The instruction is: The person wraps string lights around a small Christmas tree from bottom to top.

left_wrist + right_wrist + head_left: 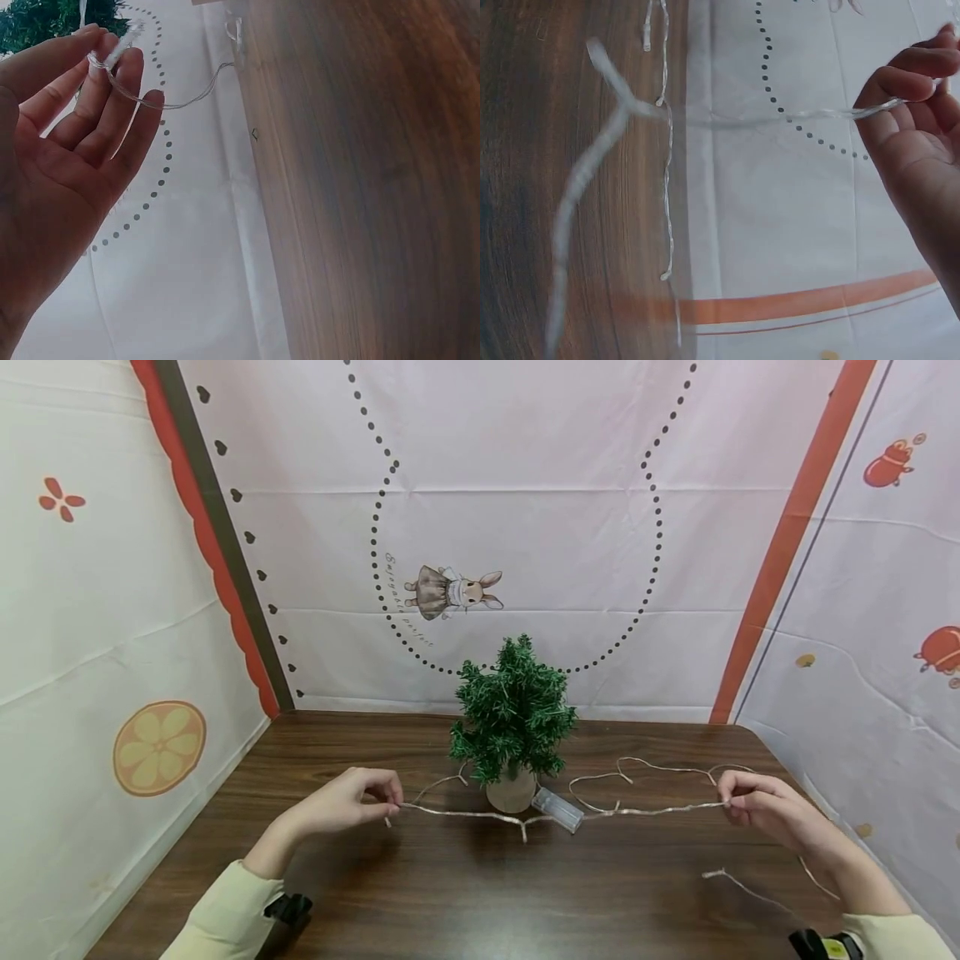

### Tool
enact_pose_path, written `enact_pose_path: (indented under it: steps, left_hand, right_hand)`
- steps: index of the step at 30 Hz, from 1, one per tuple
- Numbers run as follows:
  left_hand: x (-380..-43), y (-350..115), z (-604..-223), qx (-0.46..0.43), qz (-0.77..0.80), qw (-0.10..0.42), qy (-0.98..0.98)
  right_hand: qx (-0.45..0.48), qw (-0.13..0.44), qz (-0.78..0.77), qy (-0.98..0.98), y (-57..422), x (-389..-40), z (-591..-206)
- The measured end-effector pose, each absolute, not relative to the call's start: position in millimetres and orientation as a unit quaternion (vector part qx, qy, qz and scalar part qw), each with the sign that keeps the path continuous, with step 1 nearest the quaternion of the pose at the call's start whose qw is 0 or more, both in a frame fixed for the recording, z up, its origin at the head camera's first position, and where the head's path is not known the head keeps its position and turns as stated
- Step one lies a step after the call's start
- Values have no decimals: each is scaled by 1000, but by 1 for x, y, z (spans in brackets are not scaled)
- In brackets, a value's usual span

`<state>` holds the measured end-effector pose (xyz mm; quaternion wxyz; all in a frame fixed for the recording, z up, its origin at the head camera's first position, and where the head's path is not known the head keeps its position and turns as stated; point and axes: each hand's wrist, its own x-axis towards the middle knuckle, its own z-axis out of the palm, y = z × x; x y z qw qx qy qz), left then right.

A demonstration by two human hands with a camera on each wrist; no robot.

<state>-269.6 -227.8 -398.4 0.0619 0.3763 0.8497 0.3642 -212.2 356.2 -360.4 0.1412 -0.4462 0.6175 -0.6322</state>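
head view: left hand (pixel 352 802) at the tree's (pixel 513 714) eight o'clock and right hand (pixel 772 814) at four seemingly stretch the light string (pixel 523 824) across six; left wrist, grip pinching it at ten; right wrist, likewise at two, probably needing steady tension next.

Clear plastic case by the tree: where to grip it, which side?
Pinch the clear case across its long edges at the near-right end, probably coming from the front right. It lies slantwise: its other end is beside the tree base, while this end points away. Mind the held wire passing there.
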Motion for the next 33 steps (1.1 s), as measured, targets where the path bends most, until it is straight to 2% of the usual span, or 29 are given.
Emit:
enact_pose_path:
  steps: [12, 19, 33]
  left_hand:
    - [-274, -225, -396, 404, 359, 70, 839]
    - [-282, -230, -393, 396, 387, 15, 833]
    - [-295, -213, -371, 380, 481, -46, 789]
  right_hand:
    - [-453, 153, -729, 489, 372, -220, -360]
    - [-463, 167, -775, 396, 383, -226, -359]
    - [-432, 184, -842, 265, 396, -233, -354]
